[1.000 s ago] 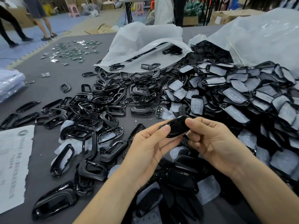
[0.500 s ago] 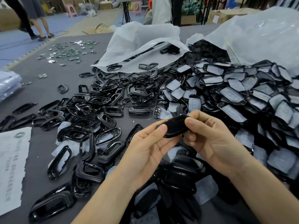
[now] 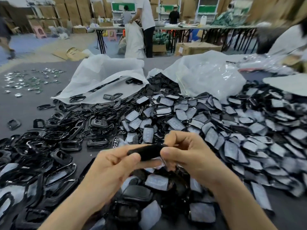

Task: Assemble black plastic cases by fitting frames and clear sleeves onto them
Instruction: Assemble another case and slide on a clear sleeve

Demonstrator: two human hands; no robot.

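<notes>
Left grip (image 3: 114, 163) pinching one end of black case (image 3: 146, 151), right grip (image 3: 186, 153) pinching other end. Loose black frames (image 3: 70, 146) lying left of grips, sleeved cases (image 3: 211, 136) lying right.

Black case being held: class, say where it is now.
In the head view the black case is low and central, pinched between left hand and right hand, black frames to its left, sleeve heap to its right.
</notes>
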